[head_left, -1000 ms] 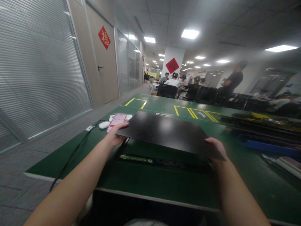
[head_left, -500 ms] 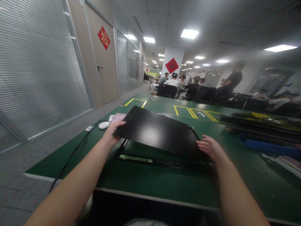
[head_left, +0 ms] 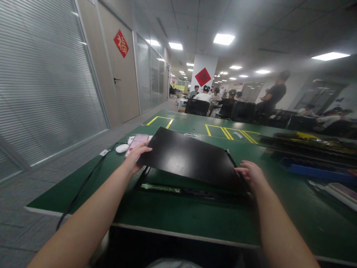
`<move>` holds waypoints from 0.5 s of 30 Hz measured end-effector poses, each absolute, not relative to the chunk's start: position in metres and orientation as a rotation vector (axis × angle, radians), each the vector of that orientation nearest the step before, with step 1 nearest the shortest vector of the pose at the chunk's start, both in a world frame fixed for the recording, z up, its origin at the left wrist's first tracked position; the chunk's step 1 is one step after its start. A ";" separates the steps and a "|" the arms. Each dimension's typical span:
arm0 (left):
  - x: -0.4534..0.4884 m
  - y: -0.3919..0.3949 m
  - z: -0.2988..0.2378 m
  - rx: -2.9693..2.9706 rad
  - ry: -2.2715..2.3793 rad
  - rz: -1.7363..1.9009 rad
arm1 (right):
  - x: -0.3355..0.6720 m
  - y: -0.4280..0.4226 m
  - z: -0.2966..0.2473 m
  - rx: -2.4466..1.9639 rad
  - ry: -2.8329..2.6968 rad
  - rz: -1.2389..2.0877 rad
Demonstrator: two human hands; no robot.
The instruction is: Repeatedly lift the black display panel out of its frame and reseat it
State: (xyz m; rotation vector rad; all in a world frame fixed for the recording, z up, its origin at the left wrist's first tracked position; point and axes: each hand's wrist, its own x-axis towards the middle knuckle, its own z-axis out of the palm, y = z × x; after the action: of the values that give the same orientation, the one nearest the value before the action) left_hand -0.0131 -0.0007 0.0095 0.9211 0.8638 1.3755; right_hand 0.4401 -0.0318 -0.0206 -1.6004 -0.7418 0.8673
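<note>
A thin, dark, glossy screen panel (head_left: 184, 158) slants over a black frame (head_left: 195, 194), its left side raised and its right side low at the frame. My left hand (head_left: 136, 157) grips the raised left edge, thumb on top and fingers underneath. At the right edge, my right hand (head_left: 251, 174) has its fingertips on the panel, beside the frame's right side; its lower fingers are partly hidden. A narrow green circuit board (head_left: 160, 188) shows along the frame's near side. The panel covers most of the frame's inside.
Beyond my left hand lie a phone (head_left: 136, 142), a white mouse-like object (head_left: 122, 149) and a black cable (head_left: 83, 186). Dark parts (head_left: 304, 147) are piled at the right beside a blue tray (head_left: 318, 171). Yellow tape (head_left: 231, 133) marks the green table (head_left: 184, 219). People sit farther back.
The panel has shifted slightly right and its left side sits a little lower. My left hand has moved with it. The right hand's fingers are more spread at the edge.
</note>
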 end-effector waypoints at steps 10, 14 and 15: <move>-0.007 -0.003 0.004 0.974 0.944 1.323 | 0.440 -0.034 -0.024 -1.738 -0.802 0.657; -0.006 -0.004 0.006 0.969 0.964 1.324 | 0.442 -0.032 -0.026 -1.791 -0.821 0.638; -0.006 -0.005 0.006 0.968 0.968 1.325 | 0.442 -0.031 -0.027 -1.806 -0.828 0.624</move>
State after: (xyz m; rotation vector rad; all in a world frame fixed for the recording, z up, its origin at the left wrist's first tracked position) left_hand -0.0063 -0.0046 0.0060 0.9676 0.9677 1.3250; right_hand 0.4421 -0.0312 -0.0268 -1.8063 -0.8285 0.6240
